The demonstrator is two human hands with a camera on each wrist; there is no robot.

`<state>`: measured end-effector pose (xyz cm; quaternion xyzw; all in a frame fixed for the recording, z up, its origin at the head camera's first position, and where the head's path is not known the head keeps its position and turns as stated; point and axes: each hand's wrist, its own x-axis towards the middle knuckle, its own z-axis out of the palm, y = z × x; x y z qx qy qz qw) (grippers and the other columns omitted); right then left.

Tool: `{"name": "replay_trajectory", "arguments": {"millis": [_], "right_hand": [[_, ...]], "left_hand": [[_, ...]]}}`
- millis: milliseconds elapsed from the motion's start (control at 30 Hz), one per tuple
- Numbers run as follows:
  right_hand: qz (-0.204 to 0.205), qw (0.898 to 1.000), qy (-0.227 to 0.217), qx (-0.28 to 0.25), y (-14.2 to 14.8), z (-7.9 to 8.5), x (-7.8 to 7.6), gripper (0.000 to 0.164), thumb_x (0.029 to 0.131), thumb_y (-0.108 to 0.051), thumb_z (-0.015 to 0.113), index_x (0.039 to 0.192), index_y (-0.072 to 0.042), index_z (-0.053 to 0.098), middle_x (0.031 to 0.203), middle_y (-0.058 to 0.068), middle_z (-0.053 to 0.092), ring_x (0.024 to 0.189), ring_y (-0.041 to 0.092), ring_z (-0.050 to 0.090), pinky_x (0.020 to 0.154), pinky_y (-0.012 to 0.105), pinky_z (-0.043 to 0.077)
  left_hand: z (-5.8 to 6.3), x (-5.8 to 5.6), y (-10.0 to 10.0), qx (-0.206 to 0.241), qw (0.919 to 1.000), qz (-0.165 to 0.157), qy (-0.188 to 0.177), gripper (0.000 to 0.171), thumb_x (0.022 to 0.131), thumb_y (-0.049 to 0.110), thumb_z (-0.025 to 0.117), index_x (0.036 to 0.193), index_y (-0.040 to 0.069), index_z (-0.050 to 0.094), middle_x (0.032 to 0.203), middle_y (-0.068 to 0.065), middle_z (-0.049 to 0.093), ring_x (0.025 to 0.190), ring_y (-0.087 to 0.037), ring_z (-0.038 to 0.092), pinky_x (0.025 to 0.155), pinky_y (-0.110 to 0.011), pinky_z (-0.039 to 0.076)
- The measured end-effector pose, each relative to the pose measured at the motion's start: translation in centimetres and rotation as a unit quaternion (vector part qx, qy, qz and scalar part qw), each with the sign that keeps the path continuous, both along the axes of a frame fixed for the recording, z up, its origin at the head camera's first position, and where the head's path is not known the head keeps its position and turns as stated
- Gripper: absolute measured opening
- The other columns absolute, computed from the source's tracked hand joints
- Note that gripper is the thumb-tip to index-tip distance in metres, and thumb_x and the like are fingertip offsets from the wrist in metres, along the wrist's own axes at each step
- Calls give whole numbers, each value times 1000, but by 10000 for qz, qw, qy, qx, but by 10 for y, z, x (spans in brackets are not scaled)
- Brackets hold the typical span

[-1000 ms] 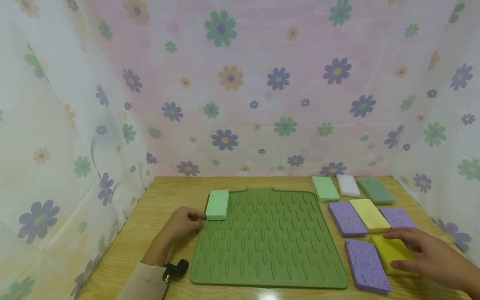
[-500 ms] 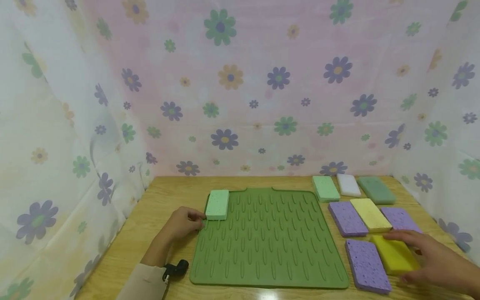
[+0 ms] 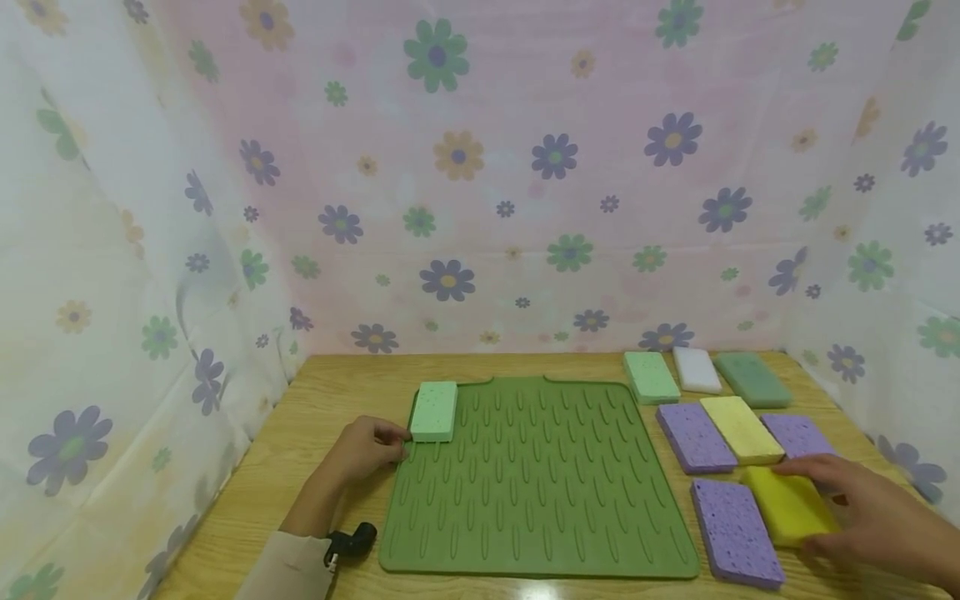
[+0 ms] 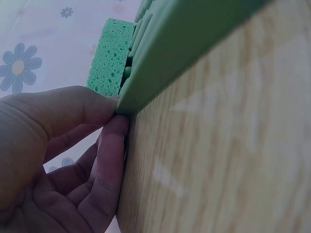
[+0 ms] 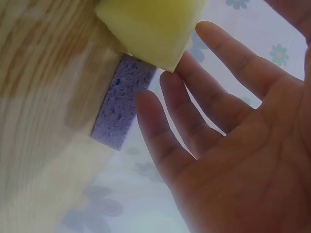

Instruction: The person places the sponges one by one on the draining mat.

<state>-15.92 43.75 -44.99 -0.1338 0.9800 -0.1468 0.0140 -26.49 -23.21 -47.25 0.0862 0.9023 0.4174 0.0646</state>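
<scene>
Right hand [image 3: 862,508] grips yellow sponge [image 3: 789,504] beside mat [image 3: 540,483]

Flowered cloth [image 3: 525,92] hangs along the far, left and right sides of a wood-grain surface [image 3: 255,479]. The ribbed green mat lies mid-surface. At near right, the right hand's grip is parted to about the yellow sponge's width, fingers at its far side, thumb at its near side. At the mat's left edge, the left hand's [image 3: 367,448] grip is nearly closed, thumb and forefinger pinching the rim. A purple sponge [image 3: 737,533] lies just left of the yellow one; two more [image 3: 696,437] lie farther off, a cream sponge [image 3: 740,429] between them. A green sponge [image 3: 752,380] lies at far right. One mint sponge [image 3: 434,410] rests on the mat's far left corner, another [image 3: 651,377] just past its far right one. Smallest is a white sponge [image 3: 697,371], between mint and green.
</scene>
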Motion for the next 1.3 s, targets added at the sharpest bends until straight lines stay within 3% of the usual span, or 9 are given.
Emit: {"name": "replay_trajectory", "arguments": {"millis": [100, 200, 367, 500, 633, 733, 900, 1067, 1300], "right_hand": [[16, 9997, 231, 33, 1, 1, 1, 86, 60, -54, 95, 131, -14, 67, 132, 17, 64, 106, -1, 57, 70, 26, 57], [72, 9995, 279, -96, 0, 3, 1, 84, 62, -53, 94, 131, -15, 67, 132, 16, 63, 105, -13, 50, 71, 26, 58], [62, 9990, 432, -84, -2, 8, 2, 83, 62, -48, 96, 131, -12, 67, 132, 20, 60, 97, -1, 62, 70, 27, 60], [32, 9988, 490, -24, -6, 14, 1, 83, 62, -49, 96, 131, -12, 67, 134, 23, 58, 94, 25, 69, 69, 29, 60], [6, 9994, 312, -172, -9, 21, 2, 84, 64, -48, 95, 133, -10, 66, 138, 29, 54, 100, 39, 67, 69, 30, 61], [46, 9992, 353, -204, -14, 25, 1, 85, 65, -51, 94, 133, -11, 65, 140, 30, 52, 99, 40, 68, 69, 33, 61], [218, 9979, 571, -193, -26, 31, -5, 82, 68, -57, 91, 134, -16, 66, 139, 21, 55, 97, 34, 69, 70, 31, 60], [427, 9956, 784, -290, -37, 36, -9, 77, 71, -54, 91, 134, -19, 66, 140, 17, 56, 100, 30, 68, 72, 29, 60], [825, 9885, 1159, -513, -53, 40, -15, 73, 71, -46, 94, 134, -20, 67, 136, 12, 61, 109, 9, 59, 72, 27, 59]], "left_hand": [[0, 0, 0, -20, 10000, 15, 23, 21, 90, 14, 79, 111, 13, 81, 93, -1, 72, 84, -15, 65, 70, -31, 57], [0, 1, 0, -38, 10000, 44, 21, 21, 90, 14, 79, 111, 14, 81, 93, -1, 72, 84, -14, 65, 70, -30, 57], [1, 0, 1, -17, 10000, 5, -14, 21, 90, 14, 79, 111, 13, 81, 95, -1, 72, 85, -15, 66, 70, -30, 58], [1, 0, 1, -109, 9998, -81, 118, 19, 91, 14, 78, 110, 14, 81, 94, 0, 73, 85, -14, 65, 70, -31, 57], [1, -1, 1, -151, 9995, -213, 202, 19, 92, 14, 77, 110, 14, 81, 96, 0, 73, 86, -15, 65, 71, -32, 56], [1, 0, 0, -167, 9995, -182, 184, 18, 92, 14, 77, 110, 14, 81, 96, 0, 73, 88, -14, 65, 72, -32, 56], [2, 2, -3, -112, 9998, -94, 144, 18, 93, 13, 76, 110, 13, 81, 94, 0, 73, 85, -15, 65, 72, -32, 55], [0, 2, -3, -64, 9999, -64, 125, 18, 93, 13, 76, 110, 13, 81, 93, -1, 73, 82, -14, 65, 70, -31, 55], [2, 2, -1, -110, 9998, -69, 124, 19, 92, 13, 77, 110, 13, 81, 94, -1, 72, 83, -15, 64, 70, -31, 55]]}}
